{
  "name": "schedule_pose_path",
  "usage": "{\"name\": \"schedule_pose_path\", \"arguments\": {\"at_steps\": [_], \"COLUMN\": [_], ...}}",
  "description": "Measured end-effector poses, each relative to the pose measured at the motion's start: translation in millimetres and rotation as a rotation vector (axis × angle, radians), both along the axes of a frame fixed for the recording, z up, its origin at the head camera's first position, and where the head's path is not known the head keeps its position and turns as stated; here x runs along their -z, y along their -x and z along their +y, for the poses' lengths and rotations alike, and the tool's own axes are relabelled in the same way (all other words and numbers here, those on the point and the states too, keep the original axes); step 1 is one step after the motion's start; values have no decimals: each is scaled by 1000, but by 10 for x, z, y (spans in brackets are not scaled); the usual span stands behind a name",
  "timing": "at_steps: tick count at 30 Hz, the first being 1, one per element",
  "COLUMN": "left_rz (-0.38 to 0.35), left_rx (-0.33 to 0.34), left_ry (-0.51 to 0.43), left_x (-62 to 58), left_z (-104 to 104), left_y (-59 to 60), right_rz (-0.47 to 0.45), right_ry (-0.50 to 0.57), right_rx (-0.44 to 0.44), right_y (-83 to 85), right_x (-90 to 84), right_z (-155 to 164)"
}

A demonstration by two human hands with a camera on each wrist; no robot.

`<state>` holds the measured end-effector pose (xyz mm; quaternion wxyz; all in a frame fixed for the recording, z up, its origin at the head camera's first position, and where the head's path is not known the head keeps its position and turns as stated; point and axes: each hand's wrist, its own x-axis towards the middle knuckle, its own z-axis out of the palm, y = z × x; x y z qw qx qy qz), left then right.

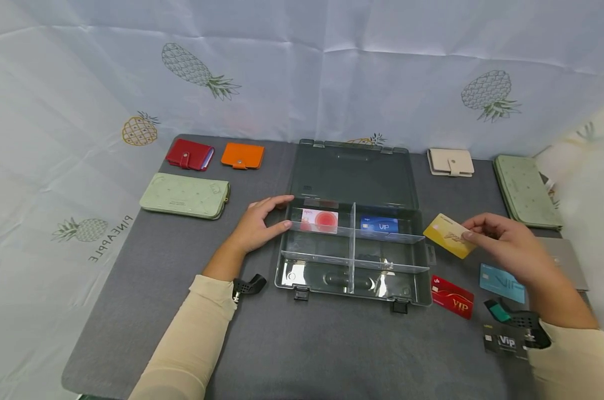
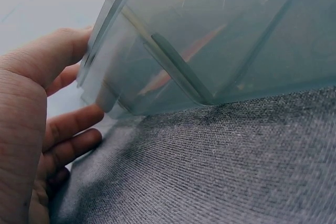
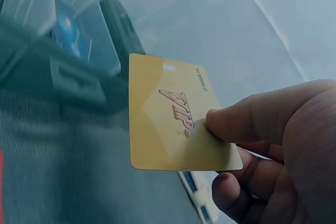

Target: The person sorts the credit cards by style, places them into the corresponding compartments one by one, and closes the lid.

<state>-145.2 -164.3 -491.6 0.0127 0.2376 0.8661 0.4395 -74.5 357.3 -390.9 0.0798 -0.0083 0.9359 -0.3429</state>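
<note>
1. Yellow rectangular VIP card (image 1: 448, 235), pinched by the right hand (image 1: 513, 249), is just beside a translucent grey plastic box (image 1: 317, 244), at its right edge.
2. Left hand (image 1: 254, 226), fingers apart, touches the box's left edge.

At the far left of the grey counter (image 1: 147, 311), we see a red snap-strap wallet (image 1: 189, 154), pale inserts showing along its right edge; beside it, well short of touching, an orange tab-closure card holder (image 1: 242, 156). Nearer to us lies a pale green long wallet (image 1: 184, 191), a zipper pull at its right end. At the far right we find a cream snap card holder (image 1: 451, 161) and a second green long wallet (image 1: 527, 191), set aslant; nearer, a flat grey item (image 1: 564, 256), partly hidden. Behind, we note a creased white curtain (image 1: 312, 78), pineapple-printed, with reversed lettering at left.
</note>
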Motion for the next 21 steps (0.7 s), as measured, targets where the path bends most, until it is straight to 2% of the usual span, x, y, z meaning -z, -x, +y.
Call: {"name": "schedule_pose_path", "arguments": {"at_steps": [6, 13, 21], "left_rz": [-1, 0, -2], "left_rx": [-2, 1, -4], "left_ry": [5, 3, 8], "left_x": [-9, -8, -2], "left_z": [5, 8, 7], "left_y": [-4, -7, -11], "right_rz": [10, 34, 1], "right_ry": [31, 100, 176], "right_rx": [-61, -140, -228], "right_y": [46, 145, 265], "right_x": [-70, -59, -43], "right_z": [-258, -615, -1026]}}
